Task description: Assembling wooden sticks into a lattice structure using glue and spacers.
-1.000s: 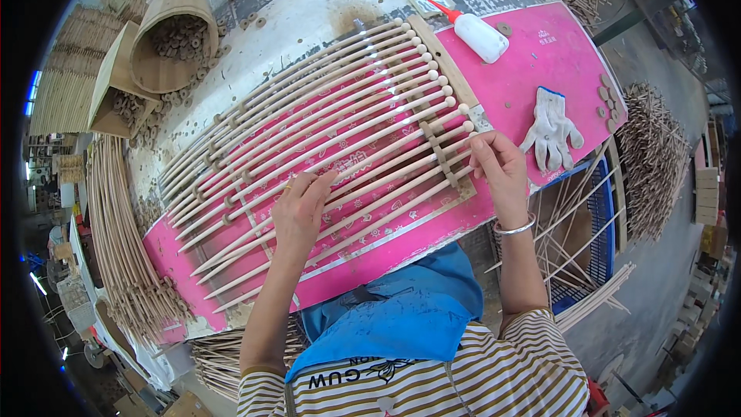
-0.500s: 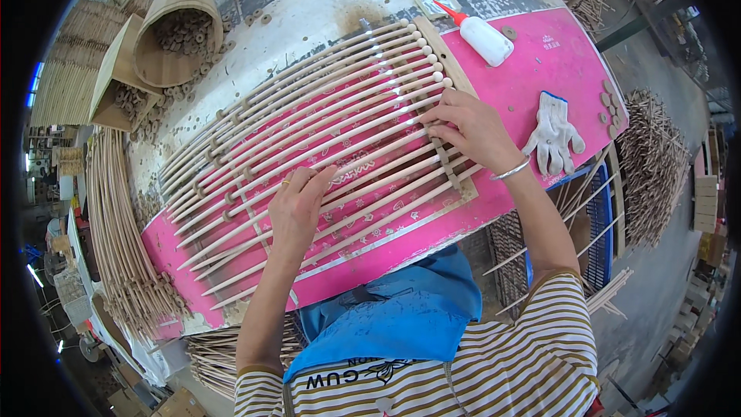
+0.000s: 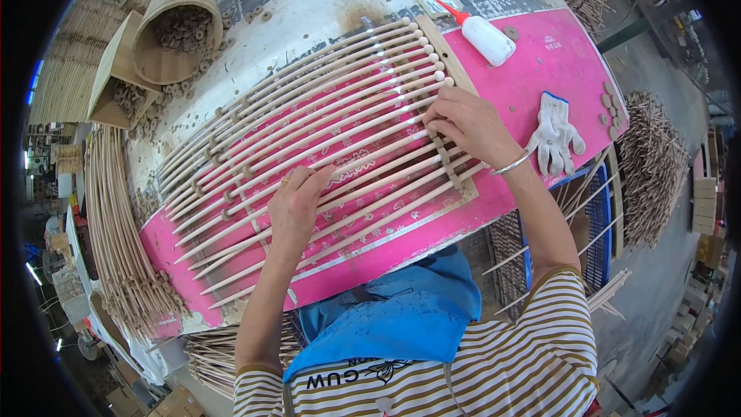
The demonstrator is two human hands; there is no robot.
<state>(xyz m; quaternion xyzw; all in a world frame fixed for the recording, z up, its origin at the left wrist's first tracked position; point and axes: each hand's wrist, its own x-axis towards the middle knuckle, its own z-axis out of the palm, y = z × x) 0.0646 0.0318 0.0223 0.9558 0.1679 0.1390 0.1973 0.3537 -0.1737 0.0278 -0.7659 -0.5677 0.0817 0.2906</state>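
Note:
A row of slim pale wooden rods lies side by side across a pink-covered work table. Several far rods end in round wooden balls at the right. My left hand is closed in a pinch around the middle of one rod. At the right end of the rods, my right hand has its fingers pinched together on a rod end, beside a notched wooden strip. The exact grip under the right fingers is partly hidden. Small wooden rings sit on several rods towards their left ends.
A white glue bottle with a red tip lies beyond my right hand. Nearer is a white glove. A wooden bucket of rings lies tipped at the far left. Bundled rods rest along the left edge.
My right fingers have drawn closer together at the rod end. My left hand stays nearly in place on its rod. The view has shifted very slightly.

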